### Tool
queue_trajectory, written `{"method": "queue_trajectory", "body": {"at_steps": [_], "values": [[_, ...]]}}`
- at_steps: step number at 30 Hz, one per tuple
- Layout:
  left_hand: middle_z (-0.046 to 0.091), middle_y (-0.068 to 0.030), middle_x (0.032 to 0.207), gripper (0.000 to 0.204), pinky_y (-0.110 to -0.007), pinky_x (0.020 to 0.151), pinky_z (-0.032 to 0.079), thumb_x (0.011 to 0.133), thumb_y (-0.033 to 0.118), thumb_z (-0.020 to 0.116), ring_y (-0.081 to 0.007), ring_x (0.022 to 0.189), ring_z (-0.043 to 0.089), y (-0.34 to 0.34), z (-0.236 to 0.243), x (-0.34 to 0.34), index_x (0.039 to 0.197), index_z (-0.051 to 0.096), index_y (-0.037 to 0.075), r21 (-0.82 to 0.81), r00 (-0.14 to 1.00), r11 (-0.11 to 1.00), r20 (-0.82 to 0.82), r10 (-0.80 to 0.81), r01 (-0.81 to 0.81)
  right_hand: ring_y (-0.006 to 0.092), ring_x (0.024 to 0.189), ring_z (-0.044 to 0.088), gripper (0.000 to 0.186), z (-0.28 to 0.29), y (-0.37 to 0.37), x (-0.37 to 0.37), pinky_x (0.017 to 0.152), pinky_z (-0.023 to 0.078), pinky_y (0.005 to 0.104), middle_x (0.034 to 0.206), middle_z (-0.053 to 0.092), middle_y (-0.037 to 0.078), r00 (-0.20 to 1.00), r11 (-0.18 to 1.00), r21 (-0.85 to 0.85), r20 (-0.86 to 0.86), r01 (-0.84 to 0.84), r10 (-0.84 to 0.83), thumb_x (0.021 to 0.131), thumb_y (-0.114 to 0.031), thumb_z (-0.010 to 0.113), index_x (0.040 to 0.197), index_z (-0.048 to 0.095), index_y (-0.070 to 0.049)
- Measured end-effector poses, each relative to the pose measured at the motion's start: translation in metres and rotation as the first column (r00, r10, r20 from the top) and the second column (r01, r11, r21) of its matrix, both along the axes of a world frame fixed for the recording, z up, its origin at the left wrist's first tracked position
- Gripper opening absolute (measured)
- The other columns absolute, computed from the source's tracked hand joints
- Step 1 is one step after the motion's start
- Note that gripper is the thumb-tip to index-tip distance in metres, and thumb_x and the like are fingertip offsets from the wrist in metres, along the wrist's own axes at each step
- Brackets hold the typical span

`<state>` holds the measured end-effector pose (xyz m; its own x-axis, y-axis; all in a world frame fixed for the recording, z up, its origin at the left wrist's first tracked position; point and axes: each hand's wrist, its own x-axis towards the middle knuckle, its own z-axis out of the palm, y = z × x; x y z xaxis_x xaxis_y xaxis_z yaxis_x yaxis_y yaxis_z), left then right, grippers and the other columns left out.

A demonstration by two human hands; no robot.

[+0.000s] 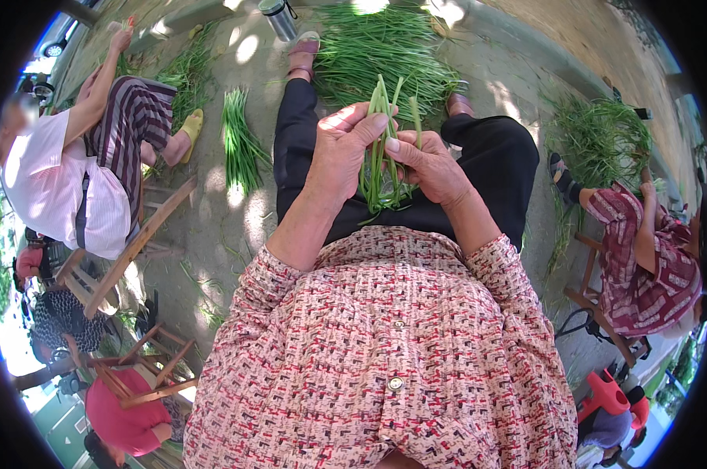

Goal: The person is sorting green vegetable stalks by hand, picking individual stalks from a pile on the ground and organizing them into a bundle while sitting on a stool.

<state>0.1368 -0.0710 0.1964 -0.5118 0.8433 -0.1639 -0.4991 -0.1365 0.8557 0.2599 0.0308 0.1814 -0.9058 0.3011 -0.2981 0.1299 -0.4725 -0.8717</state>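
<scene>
Both my hands are raised together over my lap around a small bunch of long green stalks (380, 168), which look like garlic shoots or chives. My left hand (344, 144) pinches the bunch between thumb and fingers. Close beside it, my right hand (430, 164) has its thumb pressed on the same stalks, with a stem sticking up past its fingers. The lower ends of the bunch hang and curl in front of my dark trousers. Beyond my hands, a wide heap of the same green stalks (381, 51) lies on the ground between my feet.
A neat bundle of stalks (241, 141) lies on the ground at left. A metal flask (278, 19) stands beyond my left foot. A person in striped trousers (127, 121) sits at left, another in patterned red clothes (642, 266) at right, near a loose pile of greens (603, 133).
</scene>
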Motion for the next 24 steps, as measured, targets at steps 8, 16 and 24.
{"method": "queue_trajectory", "body": {"at_steps": [8,16,24], "values": [[0.067,-0.0075,0.090,0.022,-0.026,0.066,0.052,0.091,0.016,0.060,-0.0100,0.076,0.062,0.001,-0.014,-0.003,0.104,0.063,-0.001,0.003,0.978,0.998,-0.199,0.057,-0.058,0.0041,0.059,0.044,0.025,-0.011,-0.002,-0.001,0.052,0.033,0.0190,0.068,0.053,-0.004,0.985,0.978,0.140,-0.090,0.158,-0.146,0.090,-0.025,0.063,0.083,0.066,-0.002],[0.068,-0.0078,0.095,0.021,-0.025,0.069,0.050,0.092,0.016,0.057,-0.0106,0.081,0.063,0.000,-0.018,0.000,0.102,0.064,-0.001,-0.035,0.955,0.990,-0.271,0.121,-0.136,0.0036,0.060,0.043,0.020,-0.016,-0.006,-0.003,0.053,0.033,0.0195,0.068,0.053,-0.004,0.958,0.932,0.227,-0.116,0.281,-0.261,0.087,-0.019,0.066,0.084,0.066,0.001],[0.068,-0.0070,0.094,0.019,-0.024,0.070,0.050,0.094,0.014,0.055,-0.0097,0.082,0.062,-0.003,-0.019,0.008,0.101,0.065,0.000,-0.032,0.927,0.993,-0.363,0.090,-0.109,0.0029,0.059,0.044,0.019,-0.012,-0.011,-0.003,0.053,0.034,0.0192,0.065,0.054,-0.005,0.944,0.926,0.197,-0.134,0.322,-0.300,0.086,-0.019,0.067,0.083,0.067,0.000]]}}
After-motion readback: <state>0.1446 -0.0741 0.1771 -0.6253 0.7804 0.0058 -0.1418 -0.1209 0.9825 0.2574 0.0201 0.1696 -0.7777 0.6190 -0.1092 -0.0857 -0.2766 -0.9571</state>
